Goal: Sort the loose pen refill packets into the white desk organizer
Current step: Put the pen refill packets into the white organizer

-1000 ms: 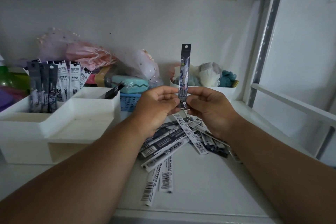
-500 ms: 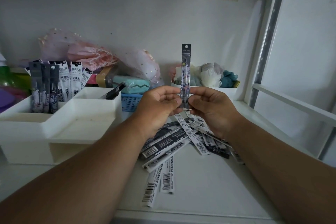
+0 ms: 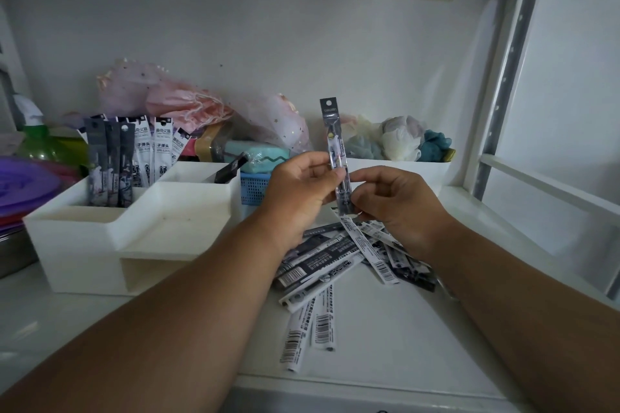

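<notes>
White shelving enclosed the work surface in the head view, with a back wall at 12 o'clock, a perforated upright and rail at 2 o'clock, and a shelf overhead.

Progress: the white desk organizer (image 3: 100, 228) stood at 9 o'clock. Its rear left compartment held upright dark packets (image 3: 109, 163) and white packets (image 3: 157, 151); one dark packet (image 3: 230, 168) leaned in the rear right compartment. The front tray showed nothing inside. A loose pile of refill packets (image 3: 349, 265) lay on the desk (image 3: 385, 345) at 6 o'clock, so most sorting appeared unfinished.

Grip: the left hand (image 3: 298, 198) pinched one dark refill packet (image 3: 337, 157) between thumb and fingers, near upright above the pile. The right hand (image 3: 396, 204) had curled fingers at the packet's lower end.

Clearance: open air lay between the hands and the organizer. Pink bags (image 3: 174, 100) and a blue basket (image 3: 255, 188) crowded the rear, and the desk's front edge ran just below the pile.
</notes>
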